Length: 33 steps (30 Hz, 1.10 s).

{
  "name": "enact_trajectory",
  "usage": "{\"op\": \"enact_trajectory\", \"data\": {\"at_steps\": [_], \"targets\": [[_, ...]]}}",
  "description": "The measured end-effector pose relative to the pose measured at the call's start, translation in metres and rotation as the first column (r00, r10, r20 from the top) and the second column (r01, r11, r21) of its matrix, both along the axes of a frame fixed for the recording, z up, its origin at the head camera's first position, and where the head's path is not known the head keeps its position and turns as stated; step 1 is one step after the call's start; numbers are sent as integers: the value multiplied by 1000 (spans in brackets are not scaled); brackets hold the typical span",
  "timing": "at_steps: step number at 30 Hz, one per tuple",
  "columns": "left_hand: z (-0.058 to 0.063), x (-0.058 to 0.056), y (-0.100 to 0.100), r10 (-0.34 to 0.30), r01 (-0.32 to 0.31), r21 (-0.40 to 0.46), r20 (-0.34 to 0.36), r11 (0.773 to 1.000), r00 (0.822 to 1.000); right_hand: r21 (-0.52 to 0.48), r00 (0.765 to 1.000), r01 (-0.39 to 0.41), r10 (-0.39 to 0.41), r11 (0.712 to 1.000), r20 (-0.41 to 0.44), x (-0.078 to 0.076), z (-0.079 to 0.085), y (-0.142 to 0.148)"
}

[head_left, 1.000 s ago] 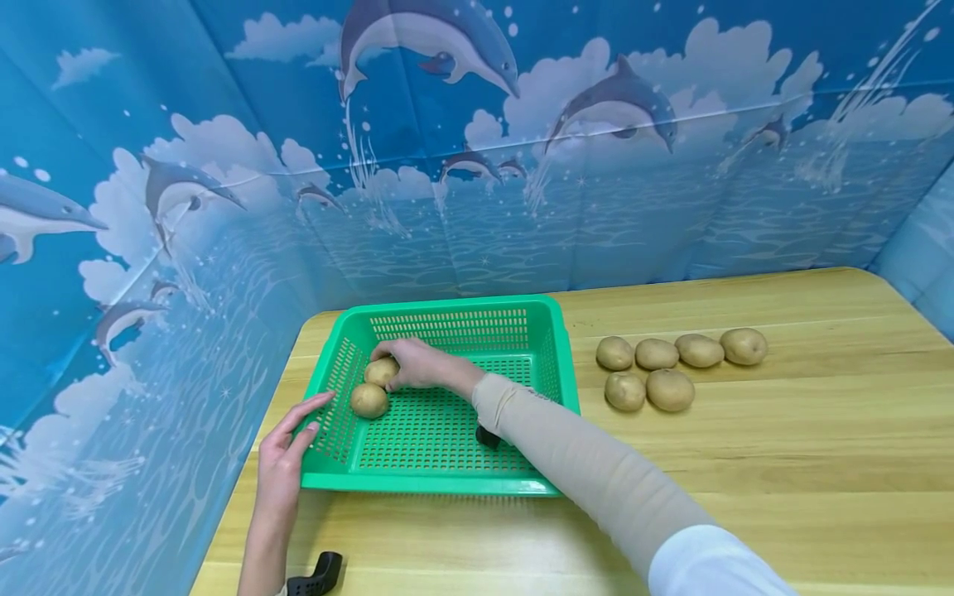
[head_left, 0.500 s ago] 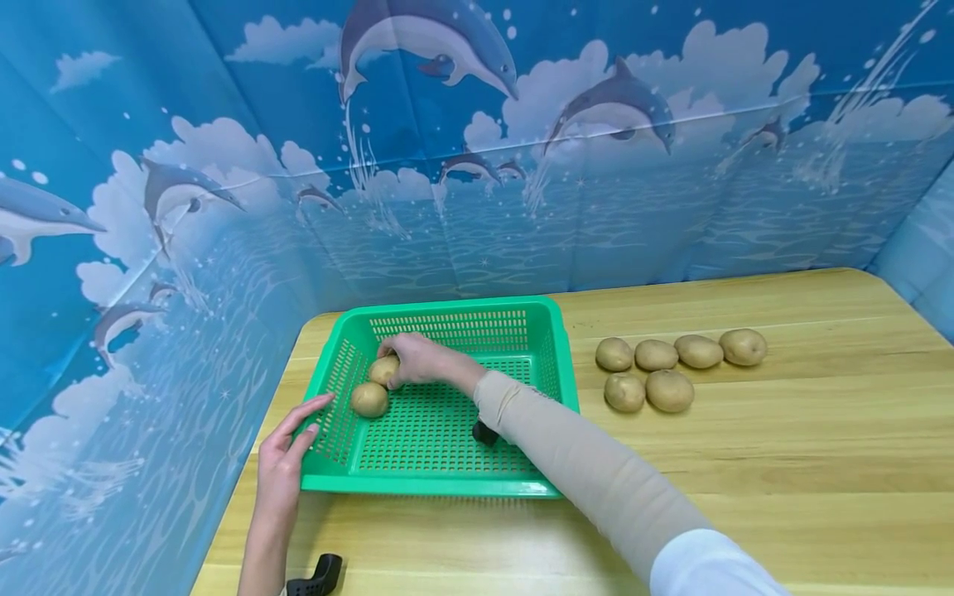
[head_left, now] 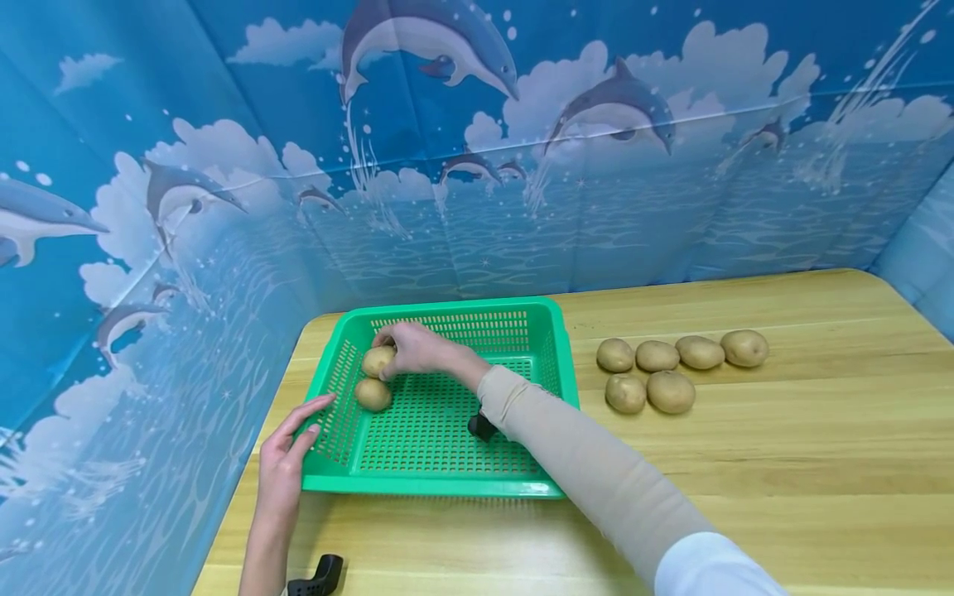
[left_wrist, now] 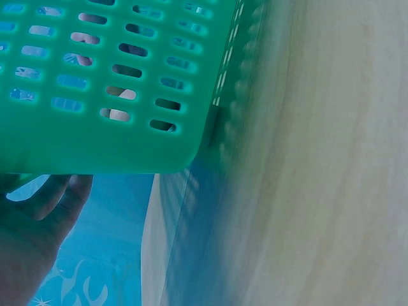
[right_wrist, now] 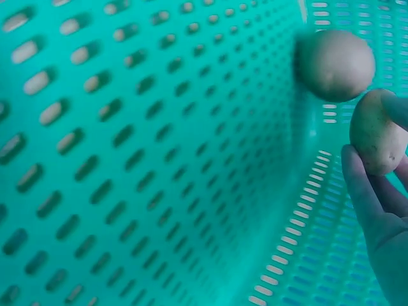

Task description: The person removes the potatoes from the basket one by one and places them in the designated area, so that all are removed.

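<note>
**Second potato going down in the far left corner of the basket**

The potato (head_left: 377, 361) I'm holding is inside the green basket (head_left: 551, 331), near its far left corner, just behind another potato (head_left: 373, 394) that already lies on the perforated floor. My right hand (head_left: 417, 351) has its fingers curled round it; the right wrist view shows my fingers (right_wrist: 364, 191) cupped under the potato (right_wrist: 377, 132), with the resting one (right_wrist: 335, 64) just beyond. Whether my potato already touches the floor I cannot tell.

My left hand (head_left: 286, 459) lies with straight fingers against the basket's left rim, steadying it and gripping nothing; the left wrist view shows the hand (left_wrist: 38, 236) under the rim (left_wrist: 95, 146).

I judge this as the placing step: the potato is at its spot, not yet let go. The next move calls for loosening my fingers without nudging its neighbour, then bringing the hand back over the right wall.

Six potatoes (head_left: 656, 371) lie in two rows on the wooden table (head_left: 782, 463), right of the basket.

Compared with a second ago, my right hand and its potato have moved a little farther toward the back wall, opening a small gap from the resting potato. My left hand has not shifted.
</note>
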<state>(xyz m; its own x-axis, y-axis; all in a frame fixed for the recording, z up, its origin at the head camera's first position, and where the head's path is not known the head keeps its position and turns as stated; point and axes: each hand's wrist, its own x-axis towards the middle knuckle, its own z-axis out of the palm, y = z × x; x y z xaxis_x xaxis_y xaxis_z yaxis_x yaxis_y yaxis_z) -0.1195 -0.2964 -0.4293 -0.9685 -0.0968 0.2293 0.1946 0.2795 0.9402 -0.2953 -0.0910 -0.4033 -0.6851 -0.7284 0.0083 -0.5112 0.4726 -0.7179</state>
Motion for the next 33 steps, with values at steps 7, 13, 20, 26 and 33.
{"op": "enact_trajectory", "data": {"at_steps": [7,13,20,26,33], "targets": [[2,0,2,8,-8,-8,15,1000,1000,-62,1000,-8,9,998,21,-1,13,4],[5,-1,5,14,-14,-2,9,1000,1000,-150,1000,0,3,989,18,-3,23,7],[5,-3,5,24,-24,-4,14,1000,1000,-237,999,22,-15,971,28,-4,33,15],[5,-5,6,30,-30,-2,7,1000,1000,-295,1000,19,-16,955,14,-1,43,20],[7,-3,8,47,-47,0,22,999,999,-324,1000,0,-4,946,-13,6,50,27]]}}
